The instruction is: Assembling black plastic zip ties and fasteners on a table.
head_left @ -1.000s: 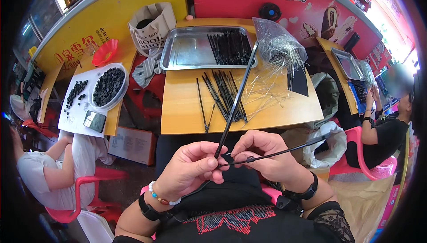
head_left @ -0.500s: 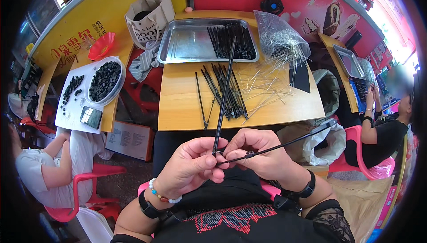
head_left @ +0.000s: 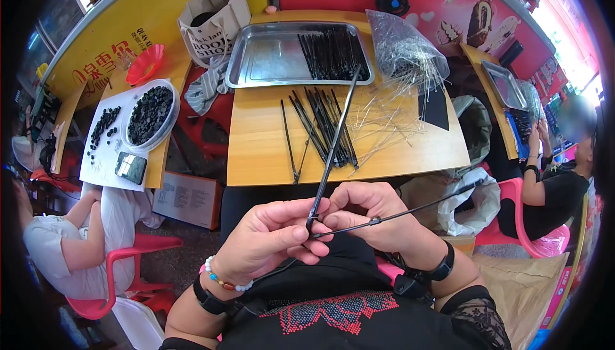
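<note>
Just past my lap I hold a jointed black rod (head_left: 334,151) with both hands. My left hand (head_left: 272,234) is closed around its joint, thumb and fingers pinching it. One long arm of the rod points up and away over the table; a thinner arm (head_left: 416,208) slants off to the right, past my right hand. My right hand (head_left: 371,215) is closed, its thumb and index finger pinching near the joint. Whether a small piece sits between those fingertips is hidden. A bundle of similar black rods (head_left: 327,129) lies on the wooden table ahead.
A metal tray (head_left: 266,61) holds many black rods. Beside it, a clear plastic bag (head_left: 400,39) spills thin silver wires (head_left: 391,119) onto the table (head_left: 416,164). At left are a tub of black pieces (head_left: 152,116) and a phone (head_left: 131,168). People sit on both sides.
The rod's long arm has tilted to the right, and its far tip sits lower. A dark thin part now shows below my left hand. Both hands keep their grip.
</note>
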Action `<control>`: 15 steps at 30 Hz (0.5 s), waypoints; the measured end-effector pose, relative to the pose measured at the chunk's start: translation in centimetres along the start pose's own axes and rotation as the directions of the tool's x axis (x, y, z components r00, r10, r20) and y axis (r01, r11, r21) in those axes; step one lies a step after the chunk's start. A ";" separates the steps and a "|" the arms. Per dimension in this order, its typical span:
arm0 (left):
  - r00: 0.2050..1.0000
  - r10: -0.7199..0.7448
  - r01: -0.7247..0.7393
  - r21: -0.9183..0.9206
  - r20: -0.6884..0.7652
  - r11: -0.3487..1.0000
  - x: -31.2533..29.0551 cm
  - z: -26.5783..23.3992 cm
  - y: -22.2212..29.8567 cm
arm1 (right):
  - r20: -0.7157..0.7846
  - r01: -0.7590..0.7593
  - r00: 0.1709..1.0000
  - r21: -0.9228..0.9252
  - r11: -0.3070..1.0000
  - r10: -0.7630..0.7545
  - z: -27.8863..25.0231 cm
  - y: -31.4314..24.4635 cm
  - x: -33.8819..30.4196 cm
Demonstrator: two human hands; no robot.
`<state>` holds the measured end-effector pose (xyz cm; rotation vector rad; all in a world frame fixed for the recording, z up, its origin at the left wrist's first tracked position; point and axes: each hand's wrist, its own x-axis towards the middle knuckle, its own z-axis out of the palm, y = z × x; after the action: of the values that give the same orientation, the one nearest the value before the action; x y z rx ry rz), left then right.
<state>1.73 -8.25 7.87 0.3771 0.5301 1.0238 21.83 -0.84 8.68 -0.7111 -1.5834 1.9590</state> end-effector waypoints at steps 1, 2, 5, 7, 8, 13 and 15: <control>1.000 0.002 -0.002 0.008 0.002 1.000 -0.1 0.0 0.0 | 0.001 0.009 1.000 -0.005 1.000 -0.009 0.0 0.0 0.0; 1.000 0.004 -0.005 0.016 0.004 1.000 -0.1 0.0 -0.1 | 0.001 0.009 1.000 -0.004 1.000 -0.009 0.0 0.0 0.0; 1.000 0.004 -0.004 0.027 -0.004 1.000 -0.1 0.1 0.0 | 0.030 -0.029 0.999 0.038 0.999 0.028 -0.3 -0.1 0.0; 1.000 -0.004 0.005 0.033 -0.003 0.999 -0.1 0.1 0.1 | 0.033 -0.059 0.998 0.013 0.998 0.059 -0.3 -0.3 -0.1; 1.000 -0.013 0.013 0.039 -0.001 0.999 -0.1 0.1 0.1 | 0.033 -0.059 0.998 0.013 0.998 0.059 -0.3 -0.3 -0.1; 1.000 -0.025 0.025 -0.006 0.006 1.000 -0.1 0.0 0.0 | 0.081 -0.068 0.995 0.102 0.992 0.060 -0.5 0.0 -0.1; 0.999 -0.027 0.028 -0.031 0.017 0.999 -0.1 -0.1 0.0 | 0.106 -0.078 0.992 0.110 0.991 0.066 -0.8 0.1 0.0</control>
<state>1.65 -8.33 7.82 0.3493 0.5025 1.0007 22.32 -0.31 8.41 -0.6395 -1.5083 2.1502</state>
